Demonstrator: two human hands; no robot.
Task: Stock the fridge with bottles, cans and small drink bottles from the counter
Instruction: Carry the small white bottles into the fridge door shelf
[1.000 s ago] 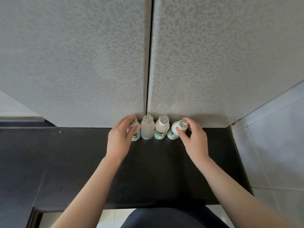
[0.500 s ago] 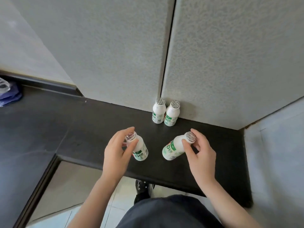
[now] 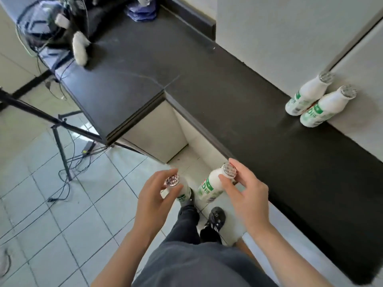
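tripod leg [image 3: 60, 150] on the tiled floor, far left. left hand [image 3: 153, 197] pinches a small white bottle [image 3: 185, 188] by its foil-capped neck, above the floor. right hand [image 3: 246, 195] pinches a second bottle [image 3: 208, 188] likewise, tilted, just off the black tabletop [image 3: 228, 104] edge. farther right, two more bottles [image 3: 305, 96] stand touching on the tabletop, apparently against the grey panel.

Single head-worn wide-angle view, looking steeply down and forward over the person's own trousers [image 3: 196, 266] and shoe [image 3: 215, 220]. Nearest the lens, lower centre: left hand [image 3: 153, 201] gripping the left bottle [image 3: 184, 190], right hand [image 3: 246, 197] gripping the right bottle [image 3: 210, 185]. Black counter [image 3: 207, 90] crosses diagonally at upper right, with tiled floor [image 3: 37, 214] and tripod [image 3: 60, 148] farther off at left.
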